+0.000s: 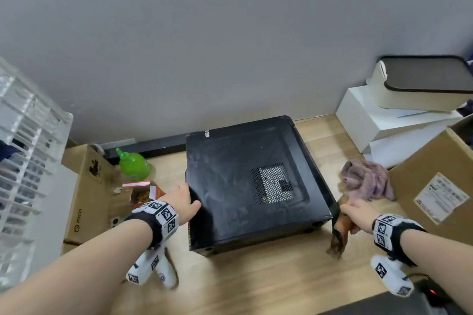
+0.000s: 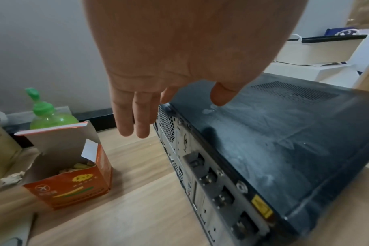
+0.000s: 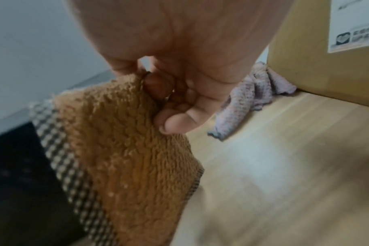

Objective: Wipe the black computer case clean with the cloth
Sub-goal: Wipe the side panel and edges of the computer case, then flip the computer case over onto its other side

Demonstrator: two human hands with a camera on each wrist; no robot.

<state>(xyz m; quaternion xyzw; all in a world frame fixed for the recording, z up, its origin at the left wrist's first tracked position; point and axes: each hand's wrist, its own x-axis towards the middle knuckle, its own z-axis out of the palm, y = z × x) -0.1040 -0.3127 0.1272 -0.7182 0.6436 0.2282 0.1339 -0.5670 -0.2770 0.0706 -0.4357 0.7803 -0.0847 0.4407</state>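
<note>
The right hand (image 3: 175, 93) pinched the brown cloth (image 3: 124, 149) beside the dusty black computer case (image 1: 256, 181) on the floor – the left hand (image 1: 183, 203), fingers relaxed, steadied its edge – so she'd best bunch it flat and sweep firmly.

Wooden floor (image 1: 256, 276), light plank pattern, running to a grey wall (image 1: 204, 33) with a dark skirting strip (image 1: 153, 147).

Green plastic bottle (image 1: 133, 165), upright, near the wall. Just in front of it, an orange carton (image 2: 74, 186), top flaps open, contents small and unclear.

Brown cardboard box (image 1: 84, 194), left, beside a white slatted rack (image 1: 23, 148).

Crumpled lilac rag (image 1: 366, 179) on the floor, touching a large cardboard box (image 1: 435, 199) bearing a white label (image 1: 441, 197).

Stacked white boxes (image 1: 384, 125), far right, topped by a cream bin with dark rim (image 1: 419, 84).
</note>
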